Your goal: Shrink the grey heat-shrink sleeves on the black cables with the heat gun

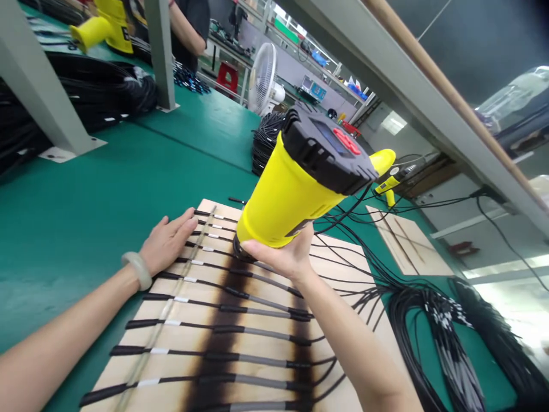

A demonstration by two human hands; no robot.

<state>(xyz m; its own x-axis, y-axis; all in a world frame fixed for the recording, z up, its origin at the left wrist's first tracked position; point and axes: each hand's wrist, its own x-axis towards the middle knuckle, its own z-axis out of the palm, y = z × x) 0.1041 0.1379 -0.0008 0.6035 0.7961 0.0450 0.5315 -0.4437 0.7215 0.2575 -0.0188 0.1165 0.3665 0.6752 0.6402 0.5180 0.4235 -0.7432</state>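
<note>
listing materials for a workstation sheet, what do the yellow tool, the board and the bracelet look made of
Yellow tool: probably hard plastic, smooth and slightly glossy, with a matte, ribbed dark cap. Board: likely wood or plywood, pale and matte, with scorched-looking bands. Bracelet: smooth and pale; perhaps stone, glass or plastic.

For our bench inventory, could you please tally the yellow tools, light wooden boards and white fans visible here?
Yellow tools: 3
Light wooden boards: 2
White fan: 1
Total: 6
</note>
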